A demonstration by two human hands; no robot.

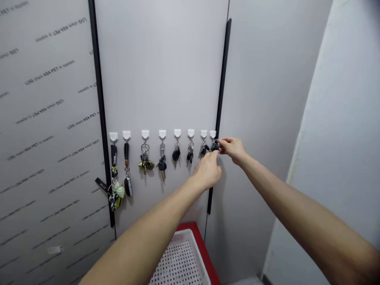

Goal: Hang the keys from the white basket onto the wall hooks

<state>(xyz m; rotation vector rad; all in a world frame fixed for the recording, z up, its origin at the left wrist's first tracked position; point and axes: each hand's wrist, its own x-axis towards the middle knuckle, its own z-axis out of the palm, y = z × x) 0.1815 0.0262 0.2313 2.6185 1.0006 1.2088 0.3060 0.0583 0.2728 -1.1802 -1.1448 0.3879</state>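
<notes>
A row of several white hooks runs across a pale grey cabinet door (162,71), each with keys hanging from it. My right hand (233,149) pinches the dark bunch of keys (214,146) under the rightmost hook (213,134). Just below and left of it, my left hand (208,171) has its fingers curled up at the same bunch; what they grip is hidden. The neighbouring key bunch (203,149) hangs right beside my left fingers.
Further left hang more bunches: black fobs (176,153), a brass-coloured bunch (145,164), a strap with a green charm (116,190). A long black door handle (219,111) runs vertically beside the last hook. Below stands a white perforated basket (179,261) on something red.
</notes>
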